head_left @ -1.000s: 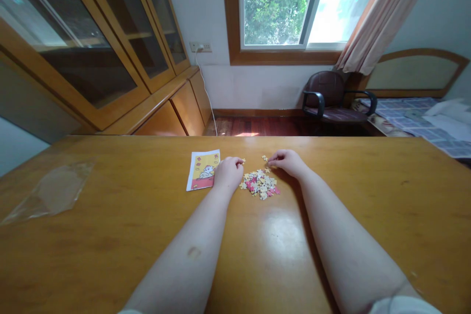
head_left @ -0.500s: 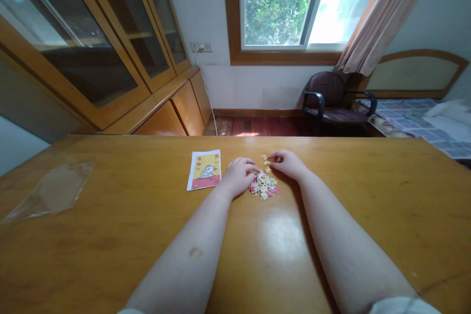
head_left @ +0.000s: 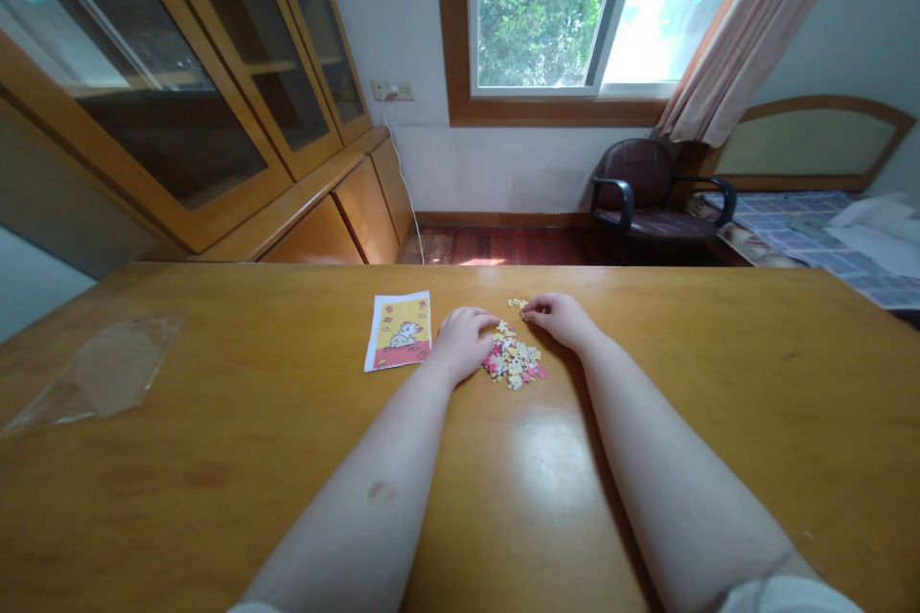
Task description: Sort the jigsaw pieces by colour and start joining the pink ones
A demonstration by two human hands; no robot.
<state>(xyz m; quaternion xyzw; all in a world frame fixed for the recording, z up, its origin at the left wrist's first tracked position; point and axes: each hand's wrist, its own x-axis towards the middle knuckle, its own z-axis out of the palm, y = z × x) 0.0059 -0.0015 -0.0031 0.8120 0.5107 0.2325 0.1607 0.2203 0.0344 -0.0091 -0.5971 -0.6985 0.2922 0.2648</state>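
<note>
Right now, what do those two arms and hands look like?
The left hand and right hand have no gloves on, and no watch shows. The left forearm has a small oval mark. A pale sleeve shows near the right elbow; only a sliver of pale cloth shows on the left.

We see a person's two bare arms: the left forearm (head_left: pixel 366 498) and the right forearm (head_left: pixel 668 460) are broad near the elbow and taper smoothly to slim wrists, ending in an uncovered left hand (head_left: pixel 466 342) and an uncovered right hand (head_left: pixel 562 318), both softly rounded across the back. On the left forearm we notice a small oval mark (head_left: pixel 381 492). At the bottom edge of our view, we make out a pale, whitish cloth sleeve (head_left: pixel 780 596) around the right arm and only a sliver of matching pale fabric (head_left: pixel 253 608) on the left.
</note>
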